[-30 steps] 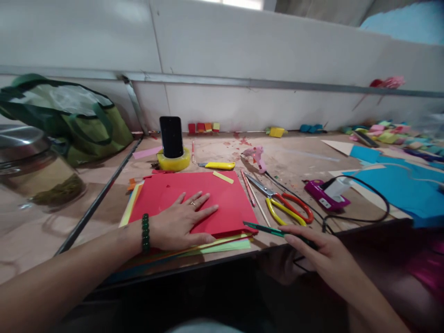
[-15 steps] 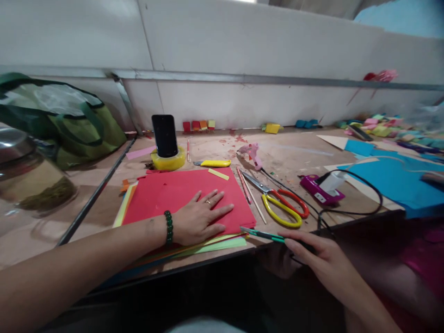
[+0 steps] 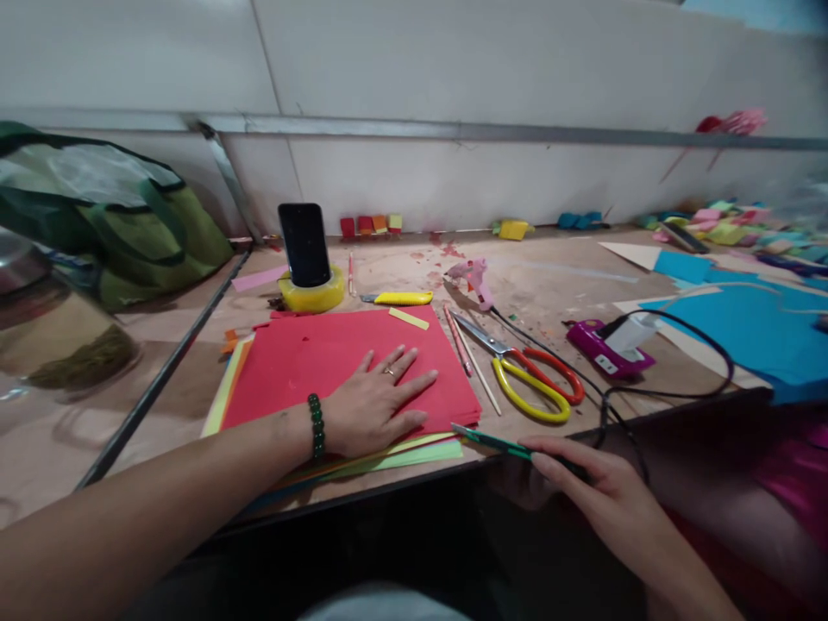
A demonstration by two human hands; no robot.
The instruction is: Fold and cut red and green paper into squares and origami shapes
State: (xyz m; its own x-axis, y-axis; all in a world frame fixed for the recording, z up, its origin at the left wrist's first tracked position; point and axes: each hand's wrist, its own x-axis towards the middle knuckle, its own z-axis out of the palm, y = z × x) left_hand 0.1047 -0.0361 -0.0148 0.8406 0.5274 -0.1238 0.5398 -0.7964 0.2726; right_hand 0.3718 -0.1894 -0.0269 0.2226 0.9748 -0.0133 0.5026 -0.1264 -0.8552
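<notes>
My left hand (image 3: pixel 379 401) lies flat with fingers spread on a stack of red paper (image 3: pixel 310 354). Sheets of yellow, orange and light green paper (image 3: pixel 414 459) show from under the red ones along the near edge. In my right hand (image 3: pixel 592 479) is a green utility knife (image 3: pixel 495 442), held between thumb and fingers. Its blade tip is at the near right corner of the red sheets; whether it touches them I cannot tell. A small yellow paper strip (image 3: pixel 409 319) rests on the far part of the red stack.
Right of the stack lie scissors (image 3: pixel 530 388), thin sticks (image 3: pixel 475 366), a pink glue gun (image 3: pixel 477 283) and a corded purple power strip (image 3: pixel 605 354). Behind it are a yellow cutter (image 3: pixel 404 298) and a phone (image 3: pixel 304 246) on a tape roll (image 3: pixel 314 295). A glass jar (image 3: pixel 58 336) stands left.
The view has tilted and shifted slightly. My left hand stays pressed on the red paper, and the utility knife stays by the stack's near right corner.
</notes>
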